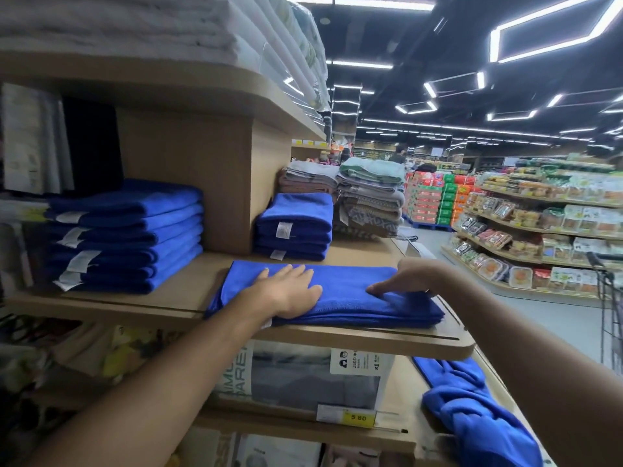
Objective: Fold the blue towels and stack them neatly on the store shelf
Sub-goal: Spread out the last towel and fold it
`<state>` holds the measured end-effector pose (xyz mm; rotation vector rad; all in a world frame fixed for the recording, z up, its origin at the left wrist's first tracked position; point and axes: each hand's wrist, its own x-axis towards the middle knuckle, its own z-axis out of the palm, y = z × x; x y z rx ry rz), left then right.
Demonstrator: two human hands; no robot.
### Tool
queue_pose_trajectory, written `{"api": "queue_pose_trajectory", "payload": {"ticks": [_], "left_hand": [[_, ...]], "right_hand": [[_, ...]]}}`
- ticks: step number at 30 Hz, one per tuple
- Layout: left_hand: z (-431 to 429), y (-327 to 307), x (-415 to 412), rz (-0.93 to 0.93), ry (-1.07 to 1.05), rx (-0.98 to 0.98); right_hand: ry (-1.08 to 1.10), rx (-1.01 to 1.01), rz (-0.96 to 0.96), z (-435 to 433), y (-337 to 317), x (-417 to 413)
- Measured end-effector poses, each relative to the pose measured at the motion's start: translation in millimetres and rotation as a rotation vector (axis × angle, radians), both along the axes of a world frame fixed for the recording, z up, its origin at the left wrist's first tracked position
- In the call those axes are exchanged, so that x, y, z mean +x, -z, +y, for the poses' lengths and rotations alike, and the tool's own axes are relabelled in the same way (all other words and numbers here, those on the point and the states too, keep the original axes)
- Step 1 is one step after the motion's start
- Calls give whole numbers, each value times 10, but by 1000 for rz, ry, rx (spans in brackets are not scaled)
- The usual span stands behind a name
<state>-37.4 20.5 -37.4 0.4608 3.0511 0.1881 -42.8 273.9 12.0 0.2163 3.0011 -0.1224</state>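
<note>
Here we are at the shelf point(371, 342), and the blue towel point(350, 306) lies flat along its front edge, already folded into a long strip of several layers. Its long axis runs left to right, parallel to the shelf lip, with one short end pointing at the left bay and the other at the aisle. Our left hand point(286, 291) is spread flat, palm down, pressing the left half of the strip. Our right hand point(401, 281) comes in from the right, fingers stretched leftward and tips pressing the top of the right half, gripping nothing that we can see. So the towel sits directly under both hands, one on each half. That looks like the setup for a fold across the long axis, and the right hand is nearer the end that would swing over. Straight behind the towel, farther from us, waits the small stack point(296, 227) of folded blue towels, with the tall stack point(128, 237) off to the left beyond the divider. Down at lower right a crumpled towel point(472, 409) hangs off the lower shelf, not yet folded.
</note>
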Motion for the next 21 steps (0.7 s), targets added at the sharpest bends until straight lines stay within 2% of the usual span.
{"api": "queue_pose_trajectory", "payload": {"ticks": [2, 3, 6, 8, 12, 15, 18, 20, 21], "left_hand": [[-8, 56, 9, 3, -8, 13], [-23, 63, 9, 5, -8, 18], [-41, 65, 15, 14, -11, 27], [-37, 83, 15, 23, -10, 27], [-35, 113, -13, 40, -6, 43], [-13, 113, -13, 78, 1, 35], [-43, 75, 30, 157, 52, 77], [-195, 6, 42, 237, 49, 187], [-306, -32, 25, 271, 23, 305]], "right_hand": [[45, -115, -44, -25, -53, 20], [88, -237, -52, -12, -66, 25], [243, -794, -36, 59, -120, 83], [288, -976, -23, 119, -161, 110], [284, -1342, -115, 140, -258, 186], [101, -1402, -104, -55, -410, 191], [-32, -1345, -87, -460, -673, 116], [-72, -1246, -67, -765, -840, 40], [-95, -1199, -79, -916, -909, 3]]}}
